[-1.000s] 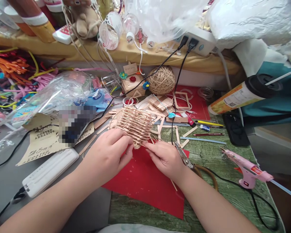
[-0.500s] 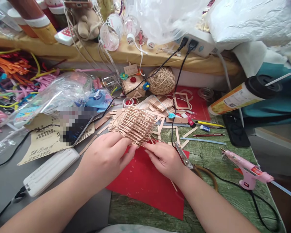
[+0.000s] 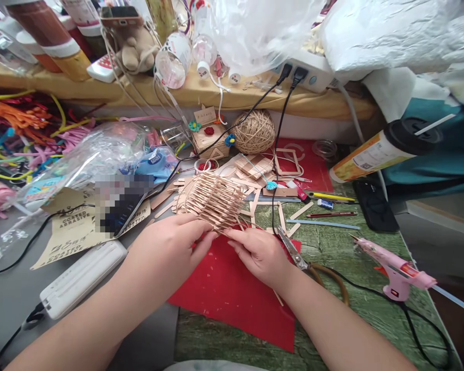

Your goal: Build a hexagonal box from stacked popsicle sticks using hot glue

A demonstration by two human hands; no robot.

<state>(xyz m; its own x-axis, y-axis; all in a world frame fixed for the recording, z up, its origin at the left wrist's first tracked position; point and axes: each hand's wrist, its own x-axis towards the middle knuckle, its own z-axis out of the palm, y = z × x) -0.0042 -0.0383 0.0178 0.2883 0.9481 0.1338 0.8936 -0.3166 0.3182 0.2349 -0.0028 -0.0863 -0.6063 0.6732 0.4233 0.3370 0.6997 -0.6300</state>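
"Where's the stick lattice [image 3: 216,200]?"

"Between the hands, above the red sheet [image 3: 239,299]."

"And the grips?"

"The left hand [image 3: 178,242] pinches its near edge, fingers closed; the right hand [image 3: 261,255] pinches its near corner, perhaps on a stick end; the fingertips are partly hidden."

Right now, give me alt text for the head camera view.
Two bare hands, left and right, work at the near edge of a stacked craft-stick structure above a red sheet. Scissors and a pink hot glue gun lie to the right, with a twine ball behind.
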